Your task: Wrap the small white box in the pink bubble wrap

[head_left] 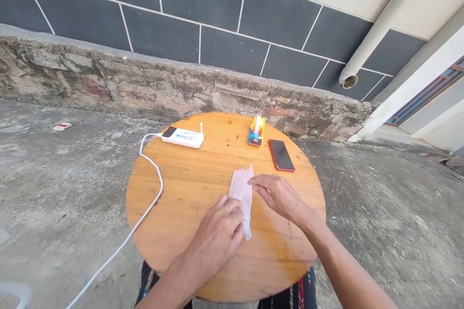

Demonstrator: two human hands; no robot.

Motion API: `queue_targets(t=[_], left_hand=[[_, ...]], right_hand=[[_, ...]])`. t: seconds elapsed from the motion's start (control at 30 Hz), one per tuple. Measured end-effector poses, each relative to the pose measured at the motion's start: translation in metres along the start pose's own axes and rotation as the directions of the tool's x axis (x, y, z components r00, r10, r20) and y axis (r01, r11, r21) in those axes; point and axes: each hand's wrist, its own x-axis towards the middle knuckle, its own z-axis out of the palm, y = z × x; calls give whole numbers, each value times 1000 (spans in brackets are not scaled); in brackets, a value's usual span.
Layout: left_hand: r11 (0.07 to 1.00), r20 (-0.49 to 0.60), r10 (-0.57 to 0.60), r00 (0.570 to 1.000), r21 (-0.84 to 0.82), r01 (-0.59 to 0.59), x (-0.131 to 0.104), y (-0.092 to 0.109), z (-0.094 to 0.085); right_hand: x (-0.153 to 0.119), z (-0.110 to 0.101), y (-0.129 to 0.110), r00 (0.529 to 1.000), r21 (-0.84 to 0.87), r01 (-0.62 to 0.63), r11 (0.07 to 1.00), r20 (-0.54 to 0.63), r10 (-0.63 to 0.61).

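Note:
A thin, crinkled pinkish-white sheet (241, 184), plastic or tissue, lies lengthwise on the round wooden table (181, 188). My left hand (221, 227) rests over its lower left part with fingers curled down onto it. The lower end of the sheet sticks out beyond those fingers. At the upper right edge, my right hand (277, 193) has thumb and fingers drawn together in a pinch against the sheet. How much of it lies between the fingertips is hard to see.
A white power bank-like device (183, 137) with a white cable (159, 178) sits at the far left. Behind the sheet stands a small yellow-and-blue tape dispenser (256, 130). A red-edged phone (282, 155) lies to its right. A stone-based wall (174, 89) runs behind the table.

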Motion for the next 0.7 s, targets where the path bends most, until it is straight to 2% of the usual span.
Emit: queue_targets(t=[0.07,0.2,0.33,0.47,0.7], left_hand=[[1000,-2,-2,1000,2,2,0,0,0],[999,-37,39,999,-4,-40,3,-2,-1],[998,23,34,999,-48,-33,6,-5,-4],[996,60,16,998,-91,-10,6,-7,-6],[993,-18,71,997,-92,-72,6,-8,-4]], right_hand=[[0,-7,1,1000,-49,-24,999,9,24],[14,-14,-10,982,-249,-16,968,179,62],[26,-9,-15,969,-396,13,918,233,86],[31,-3,-13,961,-429,17,903,256,104],[52,12,-12,936,-385,80,920,346,64]])
